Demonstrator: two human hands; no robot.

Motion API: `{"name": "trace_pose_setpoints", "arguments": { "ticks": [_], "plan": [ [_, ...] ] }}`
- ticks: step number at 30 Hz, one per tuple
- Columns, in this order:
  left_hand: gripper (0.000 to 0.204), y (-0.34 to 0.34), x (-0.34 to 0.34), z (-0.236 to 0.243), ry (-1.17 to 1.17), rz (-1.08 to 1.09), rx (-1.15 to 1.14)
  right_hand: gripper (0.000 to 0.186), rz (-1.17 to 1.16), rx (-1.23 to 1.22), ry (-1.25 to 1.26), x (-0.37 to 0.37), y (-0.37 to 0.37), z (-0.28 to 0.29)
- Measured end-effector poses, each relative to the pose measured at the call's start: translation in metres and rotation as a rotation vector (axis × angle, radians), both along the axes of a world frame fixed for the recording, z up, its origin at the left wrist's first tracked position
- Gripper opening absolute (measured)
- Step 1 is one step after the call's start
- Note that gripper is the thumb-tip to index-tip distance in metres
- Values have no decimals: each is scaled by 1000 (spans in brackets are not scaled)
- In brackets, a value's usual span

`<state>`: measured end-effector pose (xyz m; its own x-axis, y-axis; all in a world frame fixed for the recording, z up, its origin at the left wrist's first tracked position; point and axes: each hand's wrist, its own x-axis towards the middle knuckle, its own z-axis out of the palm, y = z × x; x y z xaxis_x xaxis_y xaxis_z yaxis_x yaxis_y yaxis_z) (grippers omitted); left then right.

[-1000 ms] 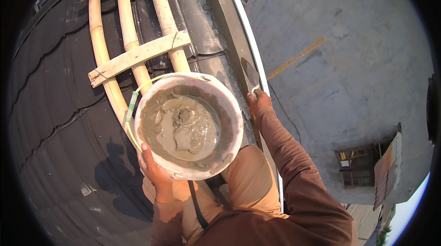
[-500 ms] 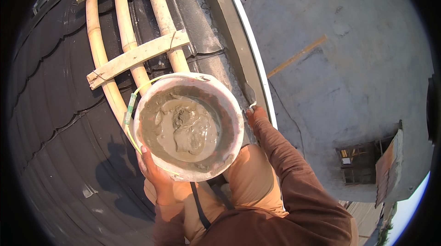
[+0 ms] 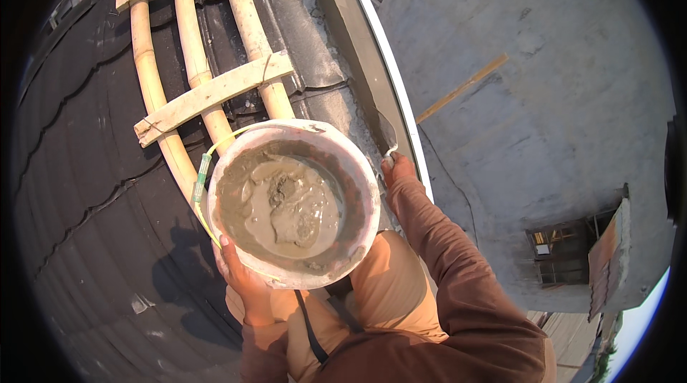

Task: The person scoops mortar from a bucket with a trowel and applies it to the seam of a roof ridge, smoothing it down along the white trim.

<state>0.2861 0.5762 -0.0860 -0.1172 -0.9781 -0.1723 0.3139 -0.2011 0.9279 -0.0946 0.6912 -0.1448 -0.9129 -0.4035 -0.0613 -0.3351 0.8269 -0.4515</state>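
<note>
My left hand [image 3: 245, 281] grips the lower left rim of a round, pale bucket [image 3: 366, 200]. Wet grey mortar [image 3: 297, 204] lies inside it, with a thicker lump in the middle. The bucket's yellow wire handle with a green grip [image 3: 202, 177] hangs along its left side. To the right, my right hand [image 3: 398, 170] is closed around the handle of a trowel [image 3: 388, 131]. The trowel's blade lies against the grey mortared wall edge [image 3: 365, 54], beside the white border strip. Part of the blade is hard to tell from the mortar.
Bamboo poles [image 3: 148, 61] tied with wooden crosspieces [image 3: 215, 99] form a ladder over dark roof tiles [image 3: 86, 190]. On the right, past the white edge strip [image 3: 390, 61], a grey cement surface [image 3: 544, 118] lies lower, with a square opening [image 3: 562, 254].
My right hand and the trowel have shifted slightly up along the wall edge. The bucket sits a little lower in view, still held by my left hand.
</note>
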Motion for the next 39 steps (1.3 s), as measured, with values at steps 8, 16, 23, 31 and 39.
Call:
{"name": "trace_pose_setpoints", "arguments": {
  "ticks": [8,16,23,31,39],
  "plan": [
    [57,0,2,-3,149,32,79,31,156,36,-82,-7,24,3],
    [54,2,3,-9,4,-24,-5,32,95,-41,-46,-35,-1,-1],
    [53,3,5,-27,-234,44,-223,34,137,-149,-379,-42,12,87],
    [59,1,-5,13,138,6,68,37,-171,-550,-682,-24,95,-20],
    [57,3,-15,29,144,-70,29,35,-253,-654,-640,-3,80,-53]
  ]
}}
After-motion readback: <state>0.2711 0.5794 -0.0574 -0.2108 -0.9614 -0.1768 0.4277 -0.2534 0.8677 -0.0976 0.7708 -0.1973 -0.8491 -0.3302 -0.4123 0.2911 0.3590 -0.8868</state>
